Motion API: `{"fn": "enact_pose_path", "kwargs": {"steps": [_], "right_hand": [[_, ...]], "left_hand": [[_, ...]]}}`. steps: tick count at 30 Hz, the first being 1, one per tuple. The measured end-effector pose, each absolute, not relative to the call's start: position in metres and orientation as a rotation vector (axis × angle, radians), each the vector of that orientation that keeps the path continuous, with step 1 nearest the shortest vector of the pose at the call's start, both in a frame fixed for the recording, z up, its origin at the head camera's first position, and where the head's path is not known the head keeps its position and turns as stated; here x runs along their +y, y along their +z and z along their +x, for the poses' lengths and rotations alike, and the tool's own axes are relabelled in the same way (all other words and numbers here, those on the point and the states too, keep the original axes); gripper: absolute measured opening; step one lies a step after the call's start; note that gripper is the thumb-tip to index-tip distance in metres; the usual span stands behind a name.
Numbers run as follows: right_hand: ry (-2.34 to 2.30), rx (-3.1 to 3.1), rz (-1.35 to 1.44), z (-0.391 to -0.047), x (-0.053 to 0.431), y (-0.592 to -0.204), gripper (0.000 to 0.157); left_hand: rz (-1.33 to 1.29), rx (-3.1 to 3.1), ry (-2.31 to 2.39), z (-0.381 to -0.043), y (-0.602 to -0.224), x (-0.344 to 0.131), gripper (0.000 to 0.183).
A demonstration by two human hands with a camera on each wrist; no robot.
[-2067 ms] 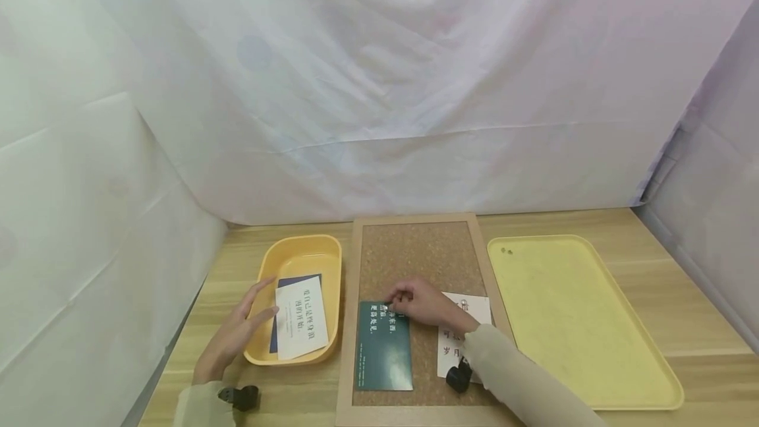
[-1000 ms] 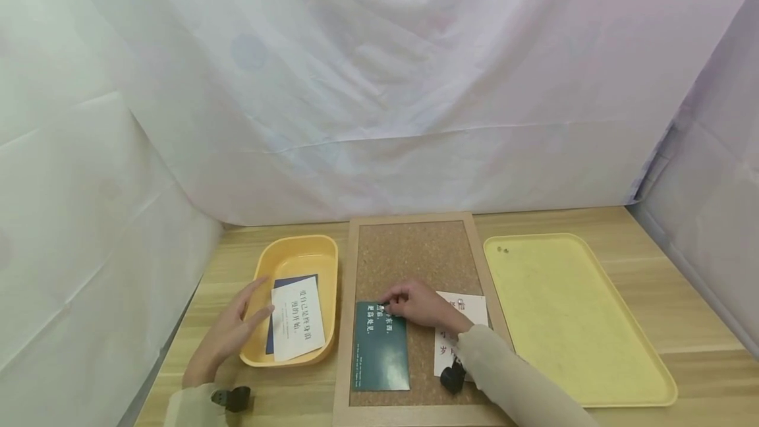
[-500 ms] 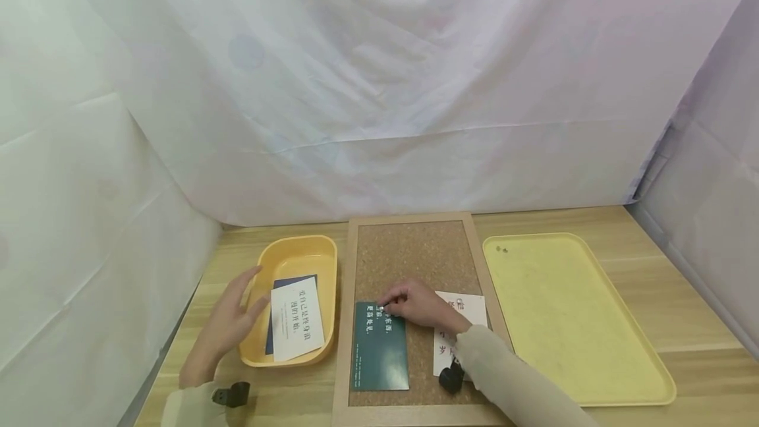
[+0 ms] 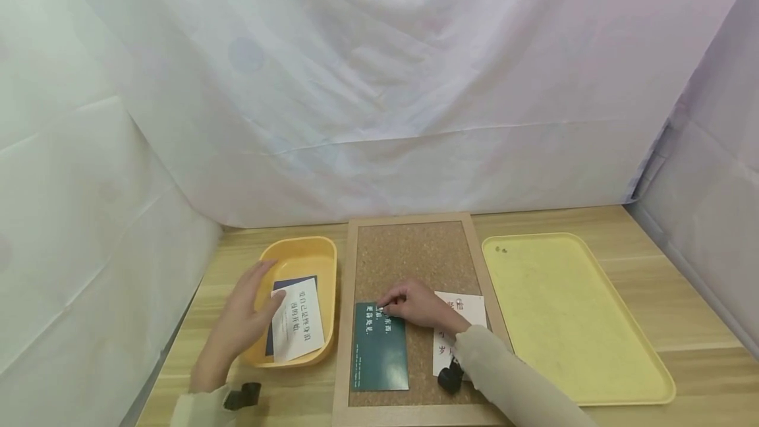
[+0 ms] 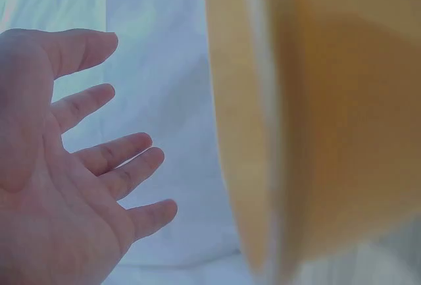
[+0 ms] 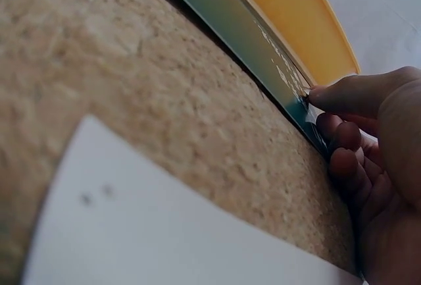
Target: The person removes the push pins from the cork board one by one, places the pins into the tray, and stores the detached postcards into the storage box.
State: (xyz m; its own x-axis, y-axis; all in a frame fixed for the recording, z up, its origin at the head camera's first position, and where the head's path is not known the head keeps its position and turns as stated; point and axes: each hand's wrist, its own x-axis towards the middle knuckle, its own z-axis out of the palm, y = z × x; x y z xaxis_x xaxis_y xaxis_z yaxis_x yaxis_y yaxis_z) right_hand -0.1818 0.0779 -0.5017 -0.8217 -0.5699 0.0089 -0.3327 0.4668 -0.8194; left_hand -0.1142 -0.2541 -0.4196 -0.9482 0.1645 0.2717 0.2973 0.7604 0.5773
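Observation:
My right hand (image 4: 418,303) pinches a small thumbtack (image 6: 306,100) at the top edge of a dark green card (image 4: 379,354). The card lies on the left half of a framed corkboard (image 4: 415,252). Beneath my right wrist is a white card with red writing (image 4: 472,308), with a shiny tack (image 4: 459,302) near its top edge. Fingers spread, my left hand (image 4: 242,315) hovers over the left side of a yellow-orange basket (image 4: 328,249) and holds nothing. Inside the basket, a white card (image 4: 299,331) rests on a dark blue one (image 4: 283,284).
A flat yellow tray (image 4: 569,321) stands right of the corkboard, with two small tacks (image 4: 501,250) in its far left corner. White cloth (image 4: 379,84) hangs behind and at both sides of the wooden table (image 4: 617,229).
My left hand has shifted right and now reaches farther over the basket, its thumb overlapping the white card. My right hand stays at the green card's top edge.

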Motion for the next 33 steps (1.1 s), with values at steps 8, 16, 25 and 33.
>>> {"fn": "enact_pose_path", "kwargs": {"steps": [8, 16, 25, 33], "right_hand": [[-1.285, 2.446, -0.769, -0.182, 0.078, -0.502, 0.016], [-1.282, 2.438, -0.765, -0.181, 0.078, -0.501, 0.014], [-1.287, 2.418, -0.736, -0.182, 0.078, -0.5, 0.013], [-1.29, 2.407, -0.715, -0.182, 0.077, -0.499, 0.012]], "left_hand": [[-0.471, -2.753, -0.894, -0.109, -0.415, -0.226, 0.059], [-0.549, -2.757, -0.819, -0.105, -0.413, -0.2, 0.056], [-0.673, -2.802, -0.814, -0.098, -0.411, -0.167, 0.054], [-0.845, -2.783, -0.788, -0.093, -0.419, -0.147, 0.055]]}}
